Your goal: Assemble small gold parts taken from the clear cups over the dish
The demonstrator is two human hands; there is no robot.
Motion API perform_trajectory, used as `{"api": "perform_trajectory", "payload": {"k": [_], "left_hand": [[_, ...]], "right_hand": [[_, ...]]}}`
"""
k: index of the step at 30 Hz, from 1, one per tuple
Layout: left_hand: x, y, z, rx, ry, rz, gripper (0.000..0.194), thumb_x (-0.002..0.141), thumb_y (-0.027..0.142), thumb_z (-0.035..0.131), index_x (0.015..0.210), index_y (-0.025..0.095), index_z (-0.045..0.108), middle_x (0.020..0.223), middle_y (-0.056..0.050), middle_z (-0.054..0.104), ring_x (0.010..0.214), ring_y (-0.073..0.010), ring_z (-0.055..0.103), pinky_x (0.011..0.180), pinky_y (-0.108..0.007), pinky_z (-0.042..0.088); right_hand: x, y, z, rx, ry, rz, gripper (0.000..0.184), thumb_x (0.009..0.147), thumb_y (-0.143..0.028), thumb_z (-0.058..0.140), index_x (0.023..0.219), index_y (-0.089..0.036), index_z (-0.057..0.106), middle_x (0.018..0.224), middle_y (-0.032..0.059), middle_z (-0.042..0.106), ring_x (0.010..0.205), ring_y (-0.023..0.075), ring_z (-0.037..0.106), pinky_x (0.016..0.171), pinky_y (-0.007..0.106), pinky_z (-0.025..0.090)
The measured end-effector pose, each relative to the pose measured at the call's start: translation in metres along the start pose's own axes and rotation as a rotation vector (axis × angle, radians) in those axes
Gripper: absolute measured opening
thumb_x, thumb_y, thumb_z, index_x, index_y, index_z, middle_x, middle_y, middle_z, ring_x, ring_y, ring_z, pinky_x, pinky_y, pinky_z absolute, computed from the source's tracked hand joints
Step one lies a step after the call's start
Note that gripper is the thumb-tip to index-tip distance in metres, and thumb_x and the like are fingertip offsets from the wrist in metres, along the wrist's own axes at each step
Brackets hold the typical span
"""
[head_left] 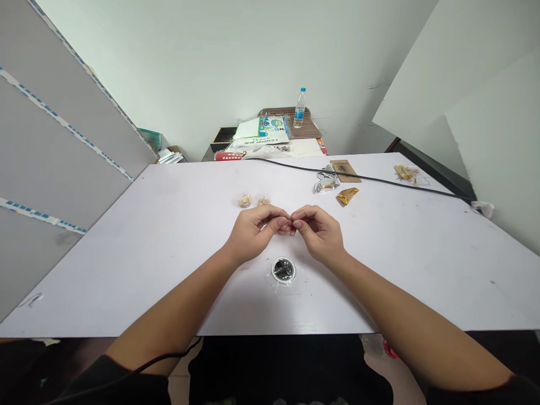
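Observation:
My left hand [256, 229] and my right hand [319, 229] meet fingertip to fingertip above the middle of the white table [169, 253]. Both are closed in a pinch, thumb against fingers. Whatever lies between the fingertips is too small or too hidden to name. Just beyond my left hand sit two small clear containers with thin pale sticks, a left one [244, 201] and a right one [264, 201]; my fingers are close to the right one. Nearer to me, below the hands, a round dark disc with a white rim [283, 270] is set at the table surface.
A black cable [304, 167] crosses the table's far side. Behind my right hand lie a gold foil piece [347, 196], a clear bag [326, 184] and a brown packet [346, 171]. A gold bundle [406, 172] is farther right. A water bottle [300, 108] stands beyond the table.

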State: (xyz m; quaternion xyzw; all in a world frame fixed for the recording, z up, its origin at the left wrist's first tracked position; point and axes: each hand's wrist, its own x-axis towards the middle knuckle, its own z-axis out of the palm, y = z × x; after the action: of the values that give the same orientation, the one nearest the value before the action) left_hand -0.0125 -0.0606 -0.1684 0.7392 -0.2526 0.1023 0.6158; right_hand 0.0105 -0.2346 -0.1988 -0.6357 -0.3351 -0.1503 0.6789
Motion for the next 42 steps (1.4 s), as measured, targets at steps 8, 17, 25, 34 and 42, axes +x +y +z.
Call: {"api": "perform_trajectory", "payload": {"k": [8, 17, 25, 34, 42], "left_hand": [[-0.005, -0.006, 0.002, -0.129, -0.019, -0.101, 0.011, 0.089, 0.02, 0.065, 0.095, 0.013, 0.07, 0.081, -0.006, 0.074, 0.076, -0.014, 0.072, 0.069, -0.024, 0.059], [-0.008, -0.006, 0.001, -0.085, -0.045, -0.055, 0.015, 0.091, 0.027, 0.063, 0.087, 0.013, 0.063, 0.076, -0.005, 0.071, 0.071, -0.0112, 0.068, 0.064, -0.022, 0.055], [-0.009, -0.003, 0.001, -0.031, -0.08, 0.0, 0.024, 0.097, 0.032, 0.054, 0.08, 0.014, 0.058, 0.074, -0.005, 0.07, 0.071, -0.0114, 0.067, 0.065, -0.023, 0.055], [-0.01, -0.003, 0.005, -0.049, -0.082, -0.024, 0.028, 0.097, 0.033, 0.052, 0.077, 0.014, 0.057, 0.071, -0.005, 0.07, 0.068, -0.011, 0.065, 0.064, -0.023, 0.053], [-0.008, -0.003, 0.005, -0.028, -0.086, -0.014, 0.028, 0.097, 0.03, 0.052, 0.075, 0.014, 0.056, 0.069, -0.004, 0.069, 0.067, -0.0108, 0.065, 0.063, -0.023, 0.053]], "right_hand": [[0.0, 0.001, -0.003, -0.156, -0.003, -0.143, 0.006, 0.089, -0.014, 0.062, 0.089, -0.019, 0.061, 0.078, 0.0014, 0.067, 0.064, 0.0113, 0.066, 0.056, 0.024, 0.057], [0.0, -0.001, -0.007, -0.323, -0.076, -0.314, 0.011, 0.088, -0.01, 0.062, 0.091, -0.021, 0.062, 0.081, 0.003, 0.069, 0.068, 0.0139, 0.068, 0.059, 0.026, 0.057], [-0.001, -0.004, -0.007, -0.441, -0.098, -0.412, 0.01, 0.091, -0.012, 0.059, 0.093, -0.022, 0.06, 0.078, 0.0032, 0.071, 0.067, 0.0148, 0.069, 0.055, 0.026, 0.057], [0.001, -0.008, -0.006, -0.499, -0.125, -0.502, 0.017, 0.089, -0.009, 0.059, 0.097, -0.023, 0.057, 0.076, 0.002, 0.07, 0.066, 0.0132, 0.068, 0.051, 0.023, 0.053], [0.0, -0.007, -0.005, -0.531, -0.126, -0.518, 0.016, 0.09, -0.009, 0.057, 0.096, -0.025, 0.056, 0.077, 0.0015, 0.071, 0.066, 0.0136, 0.068, 0.049, 0.024, 0.053]]}}
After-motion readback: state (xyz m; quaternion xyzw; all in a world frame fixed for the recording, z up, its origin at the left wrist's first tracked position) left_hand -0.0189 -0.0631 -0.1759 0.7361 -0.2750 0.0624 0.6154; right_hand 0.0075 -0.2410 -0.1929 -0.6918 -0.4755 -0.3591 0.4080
